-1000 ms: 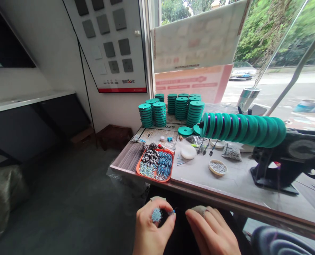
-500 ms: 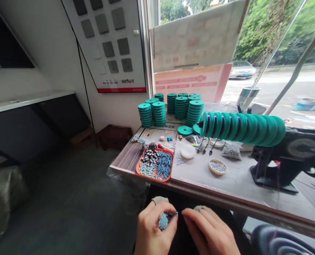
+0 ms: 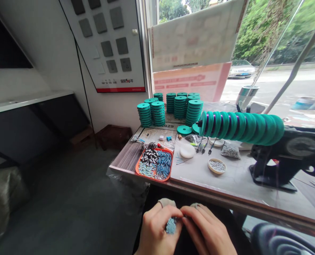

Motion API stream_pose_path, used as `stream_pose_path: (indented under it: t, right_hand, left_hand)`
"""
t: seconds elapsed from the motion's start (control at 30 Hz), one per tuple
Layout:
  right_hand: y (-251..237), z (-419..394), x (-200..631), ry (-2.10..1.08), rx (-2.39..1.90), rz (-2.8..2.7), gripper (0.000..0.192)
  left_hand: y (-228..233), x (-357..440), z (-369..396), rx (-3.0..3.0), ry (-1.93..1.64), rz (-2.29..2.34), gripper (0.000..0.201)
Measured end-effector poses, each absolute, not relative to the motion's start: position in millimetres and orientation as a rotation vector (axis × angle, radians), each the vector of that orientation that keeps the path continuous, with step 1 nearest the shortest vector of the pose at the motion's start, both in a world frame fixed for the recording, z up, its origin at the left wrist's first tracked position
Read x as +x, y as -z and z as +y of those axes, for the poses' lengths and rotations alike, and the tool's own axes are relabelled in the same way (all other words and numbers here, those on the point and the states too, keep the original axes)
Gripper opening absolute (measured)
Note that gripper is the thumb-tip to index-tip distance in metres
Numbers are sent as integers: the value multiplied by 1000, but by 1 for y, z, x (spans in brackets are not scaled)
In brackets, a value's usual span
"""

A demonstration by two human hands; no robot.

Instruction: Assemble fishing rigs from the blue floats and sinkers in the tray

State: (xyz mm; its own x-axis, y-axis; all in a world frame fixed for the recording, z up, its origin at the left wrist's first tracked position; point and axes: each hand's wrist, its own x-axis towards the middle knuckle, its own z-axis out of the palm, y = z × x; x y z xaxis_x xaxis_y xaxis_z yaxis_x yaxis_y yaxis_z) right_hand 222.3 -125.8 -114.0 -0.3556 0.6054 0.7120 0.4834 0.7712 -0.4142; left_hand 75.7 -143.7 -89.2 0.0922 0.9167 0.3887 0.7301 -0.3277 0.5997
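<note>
Below the near edge of the table, the left hand is curled around a bundle of small blue tubes, and the right hand meets it with thumb and forefinger pinched together at the bundle's top, fingertips of both hands touching. On the table, an orange tray of grey and blue pieces sits at the near left corner, with a white disc and a small bowl of beads to its right. Stacks of green discs stand at the table's far side, and a row of green discs on a rod runs to a black machine at the table's right.
</note>
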Motion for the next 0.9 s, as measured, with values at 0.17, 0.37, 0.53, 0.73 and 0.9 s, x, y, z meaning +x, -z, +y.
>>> stream_pose_path:
  t: [0.17,0.37,0.53,0.73,0.9]
  right_hand:
    - [112,-126,224,-221,-813,-2002,11]
    - [116,-123,230,-52,-849,-2010,13]
    - [110,-117,235,326,-920,-2044,23]
    - [105,-120,218,-252,-634,-2082,11]
    - [108,-122,224,-371,-654,-1989,9]
  left_hand:
    - [77,69,-143,1468,-650,1687,24]
    - [77,61,-145,1334,-739,1617,35]
    - [75,63,-147,1246,-780,1600,39]
    - [65,64,-149,1172,-738,1599,42]
    - [67,58,-147,996,-893,1520,44]
